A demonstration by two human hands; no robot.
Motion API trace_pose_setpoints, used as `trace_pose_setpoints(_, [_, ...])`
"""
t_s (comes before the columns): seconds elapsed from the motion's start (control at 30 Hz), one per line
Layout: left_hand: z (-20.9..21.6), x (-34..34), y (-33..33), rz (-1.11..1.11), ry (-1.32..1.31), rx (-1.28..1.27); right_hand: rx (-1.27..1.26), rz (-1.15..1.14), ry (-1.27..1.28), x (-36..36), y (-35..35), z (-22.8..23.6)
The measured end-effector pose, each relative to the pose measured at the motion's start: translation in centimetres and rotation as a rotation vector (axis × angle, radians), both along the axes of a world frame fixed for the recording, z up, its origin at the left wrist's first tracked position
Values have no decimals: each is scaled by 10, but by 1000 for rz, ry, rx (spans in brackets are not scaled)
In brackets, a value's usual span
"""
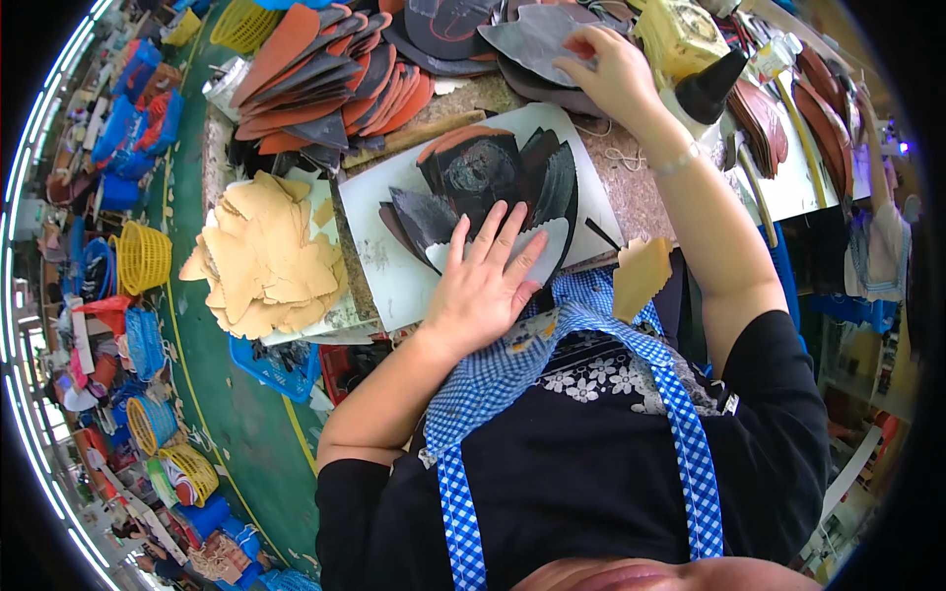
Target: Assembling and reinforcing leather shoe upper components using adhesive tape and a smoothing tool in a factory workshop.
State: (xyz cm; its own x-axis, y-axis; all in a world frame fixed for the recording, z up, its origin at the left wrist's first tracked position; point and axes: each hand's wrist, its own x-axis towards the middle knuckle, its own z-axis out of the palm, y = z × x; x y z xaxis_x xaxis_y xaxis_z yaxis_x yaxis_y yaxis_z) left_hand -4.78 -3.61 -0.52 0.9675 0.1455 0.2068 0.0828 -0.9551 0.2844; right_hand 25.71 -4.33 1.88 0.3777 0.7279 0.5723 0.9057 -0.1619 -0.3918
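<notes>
Head view: a speckled workbench [636, 192] runs before the person, crowded with cut pieces.
White board: a flat white rectangular board [370, 271] lies askew on it, near the body.
Stack: thin black-and-orange leather-like pieces [305, 84] slump together beyond the board's left part.
Tan heap: scalloped tan sheet pieces [266, 256] pile up left of the board.
Fan: dark, pointed, leather-like pieces [483, 167] overlap on the board, partly beneath the left hand.
Left hand: the left hand [485, 276] is spread over them; I'd keep it flat and light, so the layers neither slide nor crease.
Right hand: the right hand [606, 69], fingers bent, is at a dark grey pointed sheet piece [527, 44]; I can't tell whether it pinches. Lifting by one edge seems wisest.
Pale edge: a pale grey scalloped piece [555, 241] shows by the left fingertips; its teeth deserve care.
</notes>
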Motion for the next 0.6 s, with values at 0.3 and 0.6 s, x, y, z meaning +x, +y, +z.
trace_pose_setpoints(0.3, [11, -5, 0, 153, -272, -100, -300, -30, 207, 57, 23, -35])
trace_pose_setpoints(0.6, [53, 75, 53, 20, -411, -309, -320, -88, 431, 55, 38, -23])
